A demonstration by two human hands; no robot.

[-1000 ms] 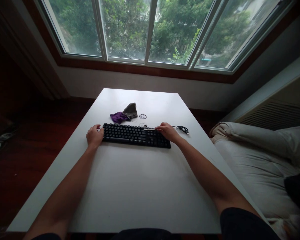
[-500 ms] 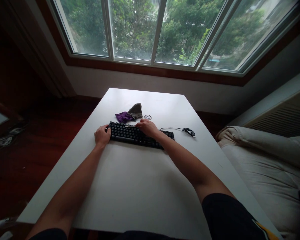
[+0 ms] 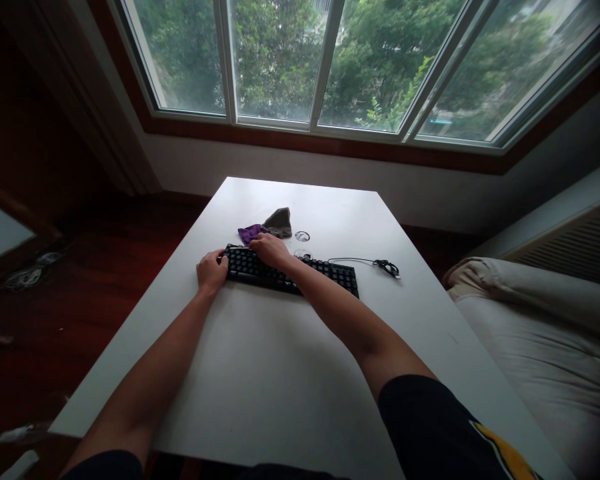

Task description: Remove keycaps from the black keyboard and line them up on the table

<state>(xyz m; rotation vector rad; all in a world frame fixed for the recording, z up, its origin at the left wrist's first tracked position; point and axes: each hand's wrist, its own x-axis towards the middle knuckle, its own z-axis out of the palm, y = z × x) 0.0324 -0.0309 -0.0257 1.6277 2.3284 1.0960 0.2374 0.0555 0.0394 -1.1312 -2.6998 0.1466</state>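
Note:
A black keyboard (image 3: 325,275) lies across the white table (image 3: 280,373). My left hand (image 3: 211,271) grips its left end, fingers curled over the edge. Reaching across the keys, my right hand (image 3: 270,250) rests at the keyboard's back left, fingers bent down, right beside a purple cloth (image 3: 250,233) and a grey cloth (image 3: 279,223). Whether its fingers hold anything is hidden. The keyboard's cable runs right to a coiled plug (image 3: 389,268).
Two small clear round things (image 3: 303,237) lie behind the keyboard. A wide window (image 3: 325,67) spans the far wall. A pale sofa cushion (image 3: 545,333) sits to the right, dark wooden floor (image 3: 55,300) with cables to the left.
My right hand has moved from the keyboard's right end leftwards across the keys to its back left, near the cloths. My left hand has kept hold of the left end.

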